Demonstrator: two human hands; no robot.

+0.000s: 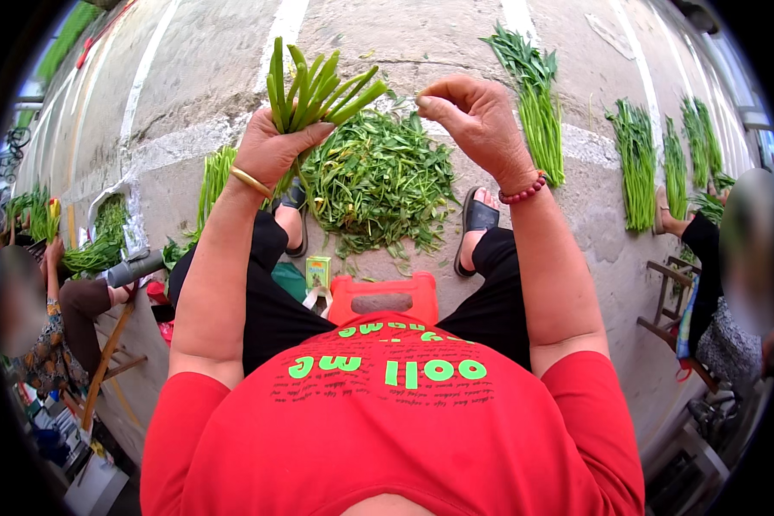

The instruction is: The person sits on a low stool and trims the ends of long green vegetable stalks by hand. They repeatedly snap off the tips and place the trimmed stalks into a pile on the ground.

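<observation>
A bunch of green vegetable stems [306, 90] is gripped in my left hand [274, 145], cut ends pointing up and away from me; its lower part is mostly hidden behind the hand and forearm. My right hand [474, 122] is raised to the right of the bunch, not touching it. Its thumb and index fingertip are close together, with nothing visible between them. Below and between the hands, a heap of loose green leaves [380, 177] lies on the ground between my sandalled feet. Long leafy stems [538, 122] lie to the right of my right hand.
A red plastic stool [384, 300] is beneath me, with a small green box [318, 272] beside it. More stems [214, 184] lie by my left foot. Further bundles [638, 168] lie at right. Seated people are at both sides, one near a wooden stool [671, 309].
</observation>
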